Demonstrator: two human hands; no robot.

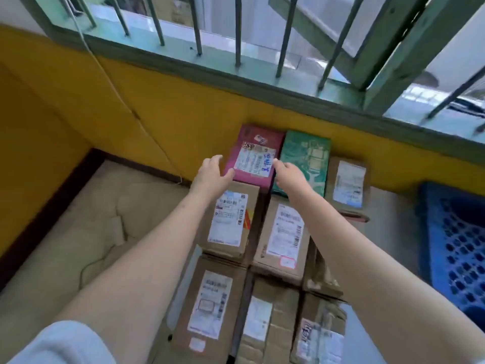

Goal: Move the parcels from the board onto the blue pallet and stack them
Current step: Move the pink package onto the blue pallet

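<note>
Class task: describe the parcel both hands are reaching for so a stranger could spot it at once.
Find the yellow wall under the barred window. The pink parcel lies against it, left of a green parcel. It alone is pink, with blue handwriting on its label.

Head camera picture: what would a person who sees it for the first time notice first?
Two bare arms reach forward, and the left hand and right hand flank a pink cardboard parcel with a white label near the yellow wall. Right beside it lies a green patterned parcel, bright among the plain brown cardboard parcels in rows. At the right edge shows a blue plastic lattice pallet.
</note>
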